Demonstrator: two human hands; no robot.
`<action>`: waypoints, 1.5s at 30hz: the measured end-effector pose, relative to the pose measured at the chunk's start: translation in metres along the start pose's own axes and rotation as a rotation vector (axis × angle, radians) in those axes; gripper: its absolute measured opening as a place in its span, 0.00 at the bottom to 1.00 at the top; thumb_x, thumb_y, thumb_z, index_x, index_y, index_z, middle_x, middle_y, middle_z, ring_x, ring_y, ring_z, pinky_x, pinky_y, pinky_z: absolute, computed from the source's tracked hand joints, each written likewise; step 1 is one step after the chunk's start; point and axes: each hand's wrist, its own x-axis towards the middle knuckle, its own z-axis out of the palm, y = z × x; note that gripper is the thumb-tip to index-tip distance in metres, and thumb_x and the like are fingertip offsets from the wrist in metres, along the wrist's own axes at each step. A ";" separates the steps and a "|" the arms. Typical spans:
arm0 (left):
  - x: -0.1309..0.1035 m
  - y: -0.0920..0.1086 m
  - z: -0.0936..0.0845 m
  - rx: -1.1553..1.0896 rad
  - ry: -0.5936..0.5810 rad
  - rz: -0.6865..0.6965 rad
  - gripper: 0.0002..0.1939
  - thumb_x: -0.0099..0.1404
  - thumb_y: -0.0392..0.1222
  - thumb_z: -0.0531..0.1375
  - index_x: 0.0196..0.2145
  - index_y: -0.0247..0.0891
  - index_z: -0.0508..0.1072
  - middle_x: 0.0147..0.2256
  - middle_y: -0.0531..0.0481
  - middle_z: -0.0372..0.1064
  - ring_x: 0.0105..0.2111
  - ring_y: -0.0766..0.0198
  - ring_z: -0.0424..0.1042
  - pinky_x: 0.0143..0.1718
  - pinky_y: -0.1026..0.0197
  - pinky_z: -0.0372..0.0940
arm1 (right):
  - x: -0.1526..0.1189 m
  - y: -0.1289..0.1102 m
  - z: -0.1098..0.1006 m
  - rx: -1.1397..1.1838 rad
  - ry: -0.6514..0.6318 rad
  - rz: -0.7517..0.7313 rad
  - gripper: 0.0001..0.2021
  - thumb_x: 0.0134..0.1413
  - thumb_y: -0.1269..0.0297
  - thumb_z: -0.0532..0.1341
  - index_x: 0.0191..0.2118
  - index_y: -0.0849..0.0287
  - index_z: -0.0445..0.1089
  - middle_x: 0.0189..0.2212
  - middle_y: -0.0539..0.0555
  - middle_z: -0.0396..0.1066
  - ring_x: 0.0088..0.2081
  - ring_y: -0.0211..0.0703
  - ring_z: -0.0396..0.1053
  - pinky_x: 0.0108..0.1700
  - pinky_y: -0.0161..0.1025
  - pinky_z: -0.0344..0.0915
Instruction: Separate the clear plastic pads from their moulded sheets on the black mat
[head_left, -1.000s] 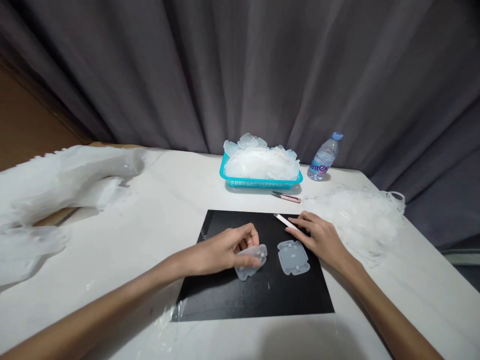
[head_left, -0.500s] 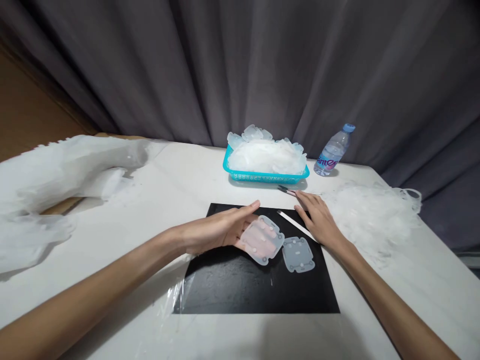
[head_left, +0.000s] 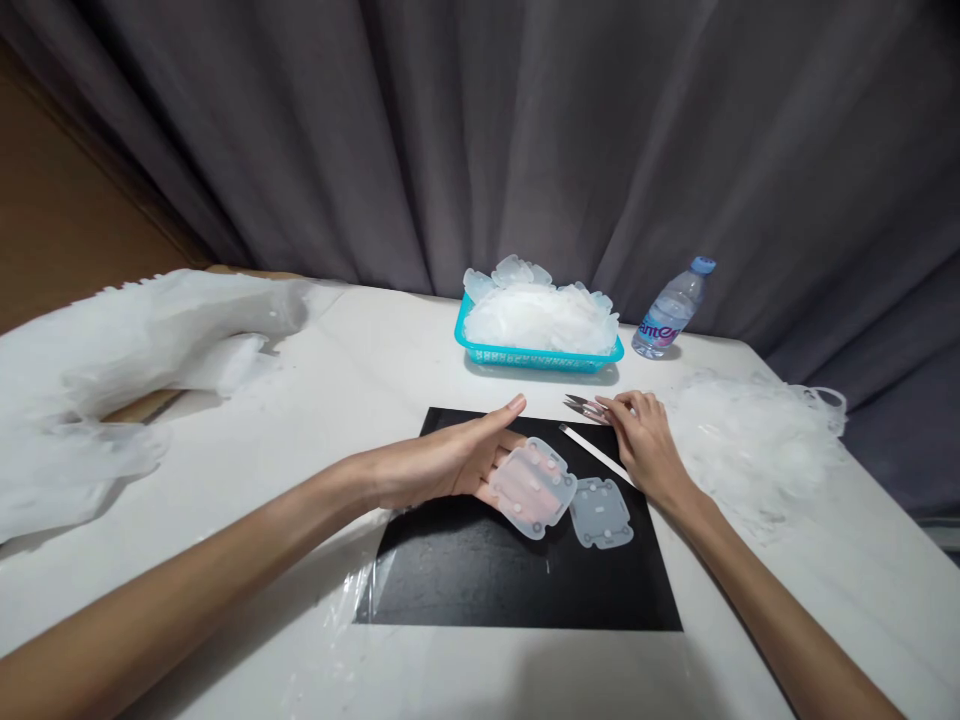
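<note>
My left hand [head_left: 461,460] holds a translucent, squarish plastic piece [head_left: 534,487] on its fingers, with the thumb raised away from it. The piece has notched edges and small raised dots. Just right of it, a second piece of the same kind [head_left: 601,513] lies flat on a black mat [head_left: 480,585]. My right hand [head_left: 646,440] pinches a pair of thread snips [head_left: 589,408] by the handle end, near the mat's far edge. The blades point left and stand apart. Beside that hand, a slim white stick with a dark tip [head_left: 598,453] lies across the mat's right side.
A turquoise basket [head_left: 540,358] heaped with translucent pieces stands behind the mat. A water bottle [head_left: 670,315] is right of it. Thin clear offcuts [head_left: 757,450] pile up at the right. Bundled translucent sheeting [head_left: 150,340] covers the left. A grey curtain [head_left: 480,130] hangs behind the table.
My right hand has closed on the thread snips and drawn them slightly nearer, where more of the blades shows. My left hand keeps holding its piece; the whole view has shifted slightly.
</note>
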 end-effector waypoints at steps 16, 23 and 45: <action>-0.004 -0.001 0.005 0.023 -0.019 0.030 0.36 0.74 0.68 0.47 0.50 0.34 0.79 0.47 0.37 0.79 0.47 0.51 0.77 0.52 0.51 0.69 | -0.012 -0.039 -0.065 0.402 -0.581 0.201 0.17 0.70 0.44 0.54 0.45 0.52 0.69 0.33 0.49 0.72 0.33 0.44 0.70 0.37 0.39 0.63; -0.009 0.001 0.004 -0.001 -0.013 0.007 0.37 0.74 0.69 0.46 0.50 0.34 0.79 0.45 0.38 0.79 0.47 0.50 0.77 0.52 0.51 0.68 | -0.015 -0.039 -0.069 0.371 -0.594 0.098 0.15 0.64 0.46 0.63 0.47 0.50 0.71 0.47 0.52 0.70 0.41 0.45 0.71 0.42 0.40 0.66; -0.004 -0.007 0.000 0.129 0.008 0.053 0.26 0.73 0.61 0.57 0.51 0.36 0.79 0.47 0.39 0.80 0.46 0.54 0.79 0.50 0.55 0.70 | -0.013 -0.059 -0.044 0.916 -0.428 0.498 0.19 0.64 0.44 0.61 0.39 0.57 0.68 0.29 0.47 0.64 0.27 0.36 0.58 0.29 0.34 0.55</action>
